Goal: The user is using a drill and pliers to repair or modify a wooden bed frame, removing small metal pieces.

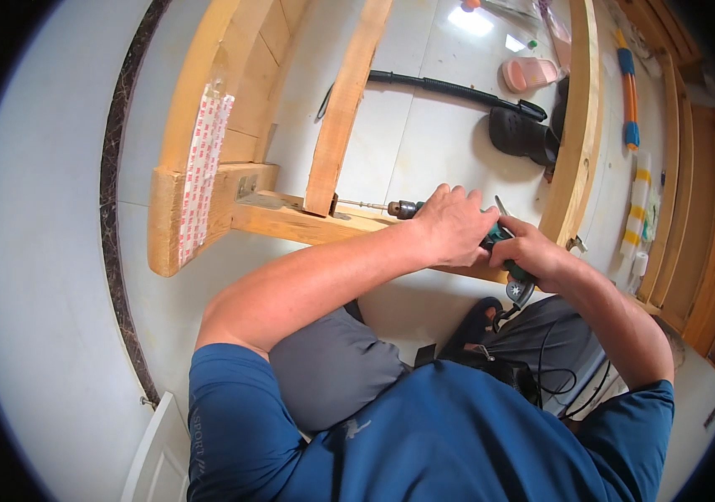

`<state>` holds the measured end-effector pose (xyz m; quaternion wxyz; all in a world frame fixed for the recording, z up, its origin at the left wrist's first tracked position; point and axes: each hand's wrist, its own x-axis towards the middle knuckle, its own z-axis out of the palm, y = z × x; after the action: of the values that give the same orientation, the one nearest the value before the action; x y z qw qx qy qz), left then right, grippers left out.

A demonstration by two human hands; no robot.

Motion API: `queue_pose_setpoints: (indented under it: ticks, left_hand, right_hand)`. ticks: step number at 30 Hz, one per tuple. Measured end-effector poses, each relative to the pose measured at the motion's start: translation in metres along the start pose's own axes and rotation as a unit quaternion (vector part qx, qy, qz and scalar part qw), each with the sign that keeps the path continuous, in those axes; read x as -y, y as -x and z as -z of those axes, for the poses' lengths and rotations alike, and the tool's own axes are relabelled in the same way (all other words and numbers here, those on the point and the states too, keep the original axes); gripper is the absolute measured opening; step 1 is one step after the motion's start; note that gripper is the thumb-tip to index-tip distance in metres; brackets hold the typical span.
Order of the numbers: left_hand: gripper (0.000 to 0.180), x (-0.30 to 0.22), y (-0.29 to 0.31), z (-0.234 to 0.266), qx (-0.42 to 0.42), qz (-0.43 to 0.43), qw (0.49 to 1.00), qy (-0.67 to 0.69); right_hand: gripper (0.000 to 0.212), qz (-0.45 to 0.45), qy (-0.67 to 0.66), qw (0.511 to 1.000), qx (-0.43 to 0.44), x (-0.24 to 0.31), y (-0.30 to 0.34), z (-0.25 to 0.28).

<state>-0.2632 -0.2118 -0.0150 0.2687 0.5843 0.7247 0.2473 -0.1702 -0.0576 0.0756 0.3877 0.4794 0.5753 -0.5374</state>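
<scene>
Closest to the camera, the person's blue shirt and grey trousers fill the lower part of the view, with both forearms reaching forward from them. The right hand (529, 251) is wrapped shut around the rear grip of a green power drill (500, 238), whose black cord (558, 376) trails down across the lap. The left hand (455, 222) lies closed over the top of the drill body, just ahead of the right, so it is the hand nearer the working end.

The drill's long axis runs almost level, pointing toward the person's left. Beyond the left hand the chuck shows, and from it a thin drill bit (363, 203) reaches to the foot of an upright wooden post (342, 105). The tip meets the wood where that post stands on a horizontal wooden beam (291, 222); how deep it sits cannot be told. A small metal bracket (247, 186) is fixed at the joint farther left, beside a strip of tape (200, 171) on the outer board.

The frame rests on a pale tiled floor (424, 134). Farther off lie a black corrugated hose (449, 88), dark shoes (523, 134), a pink slipper (529, 74), and stacked wooden boards (700, 209) at the right.
</scene>
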Motion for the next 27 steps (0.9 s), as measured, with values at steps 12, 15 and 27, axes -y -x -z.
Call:
queue_pose_setpoints:
  ticks: [12,15,27]
  left_hand:
    - [0.062,-0.002,-0.010,0.005,0.038,-0.031,0.999,-0.019]
    - [0.063,-0.004,-0.010,0.009,0.078,0.004,0.997,0.012]
    - [0.054,0.001,-0.020,-0.004,0.065,-0.052,0.996,0.028]
  right_hand:
    - [0.049,0.008,0.004,1.000,0.008,-0.005,0.004,0.004]
    - [0.051,0.006,0.002,1.000,0.009,-0.004,0.004,0.004]
    - [0.030,-0.084,0.064,0.992,0.069,0.010,-0.015,0.020]
